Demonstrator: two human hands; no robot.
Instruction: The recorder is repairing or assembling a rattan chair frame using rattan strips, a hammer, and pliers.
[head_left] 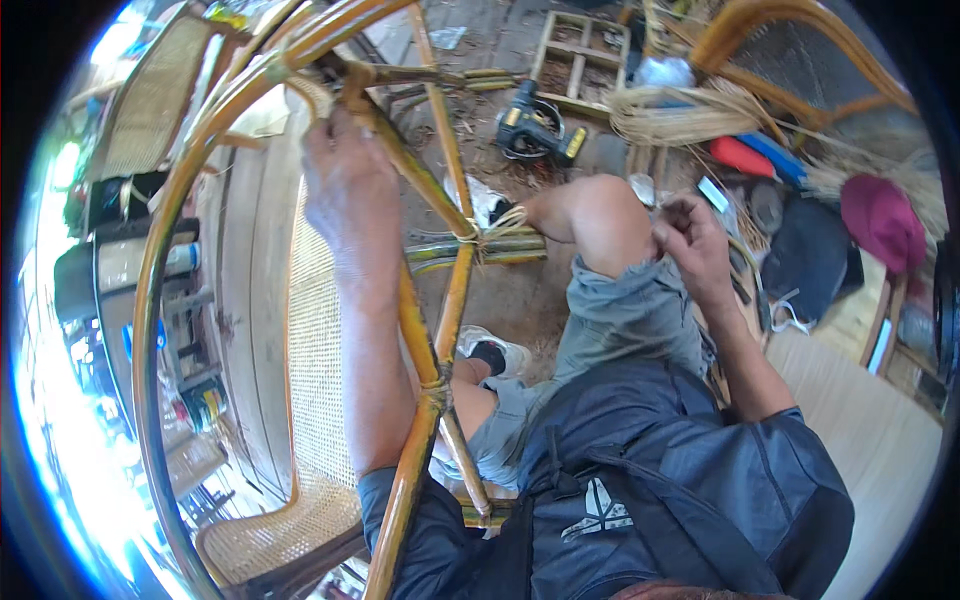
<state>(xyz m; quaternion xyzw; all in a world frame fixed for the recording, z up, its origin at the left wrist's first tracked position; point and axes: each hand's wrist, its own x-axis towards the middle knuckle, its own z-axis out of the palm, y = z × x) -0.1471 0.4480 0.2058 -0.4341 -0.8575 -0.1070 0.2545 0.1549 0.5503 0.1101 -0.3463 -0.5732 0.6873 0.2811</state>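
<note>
A rattan furniture frame (415,320) of bent, brown-and-yellow poles stands on my left side, its joints bound with cane strips. My left arm reaches through it, and my left hand (350,180) is closed around a joint near the top; its fingertips are partly hidden. Lower down, a pale cane binding (485,232) with loose ends wraps a crossing of poles. My right hand (695,245) is beside my bare knee, thumb and fingers pinched together; whatever they hold is too small to tell. Left of my forearm lies a woven cane panel (318,340).
A black-and-yellow power tool (530,125) lies on the floor ahead, near a wooden grid frame (580,62). To the right are a coil of cane strips (690,115), a maroon cap (882,222) and a dark cap (812,255). A pale board (850,420) is at my right elbow.
</note>
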